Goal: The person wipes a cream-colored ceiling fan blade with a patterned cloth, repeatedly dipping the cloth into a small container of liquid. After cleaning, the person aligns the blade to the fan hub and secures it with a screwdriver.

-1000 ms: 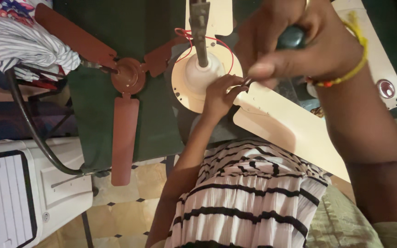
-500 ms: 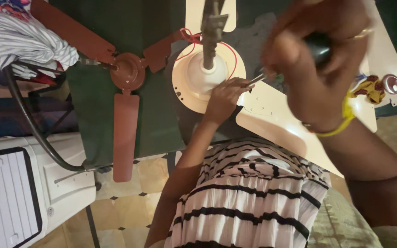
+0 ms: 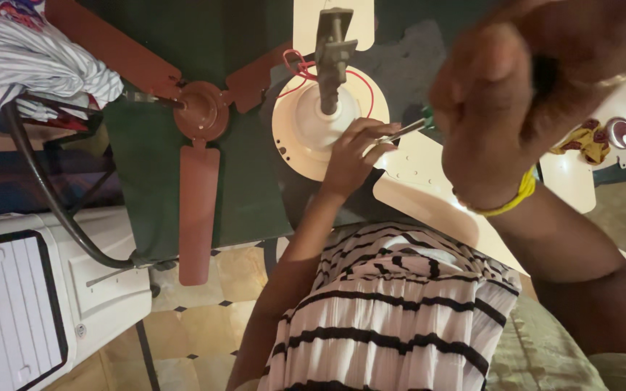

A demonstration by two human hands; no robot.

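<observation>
- One view only, from a camera worn on the person's head, looking steeply down
- It sits very near the right hand (image 3: 523, 94), which fills the frame toward 2 o'clock, large and blurred
- The cream ceiling fan (image 3: 320, 127) on the green tabletop (image 3: 240, 195) lies further off, at 12 o'clock
- The person's striped shirt (image 3: 393, 311) fills 6 o'clock, tiled floor (image 3: 204, 318) at 7 o'clock
</observation>
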